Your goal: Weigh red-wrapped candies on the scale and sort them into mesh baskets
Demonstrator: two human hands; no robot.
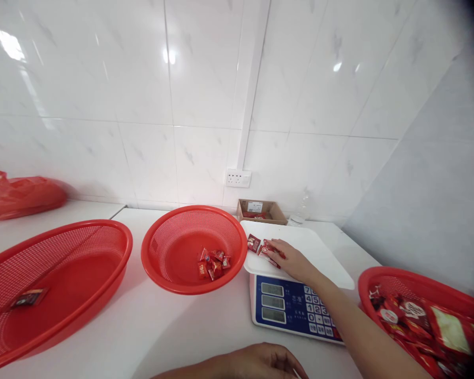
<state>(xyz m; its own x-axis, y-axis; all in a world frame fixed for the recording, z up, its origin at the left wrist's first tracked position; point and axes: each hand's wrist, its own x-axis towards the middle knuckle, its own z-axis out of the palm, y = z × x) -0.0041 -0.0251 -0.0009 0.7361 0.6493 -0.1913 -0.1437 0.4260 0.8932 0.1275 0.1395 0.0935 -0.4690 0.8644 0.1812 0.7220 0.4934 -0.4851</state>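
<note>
My right hand (294, 261) reaches over the white pan (319, 245) of a digital scale (292, 308), its fingers bent down on small red packets (266, 252). Another red packet (253, 243) lies beside them at the pan's left edge. Below the scale, near the bottom of the view, is my left hand (264, 362), its fingers curled in. Whatever it may hold is hidden, apart from a bit of something pale at the lower edge. Left of the scale stands a round red basket (158, 273) with several small red packets (214, 263) inside.
A larger red basket (118, 247) on the left contains one dark red packet (29, 298). On the right, another red basket (373, 273) is full of red packages. By the wall are a cardboard box (276, 213), a clear bottle (303, 205) and a red plastic bag (27, 195).
</note>
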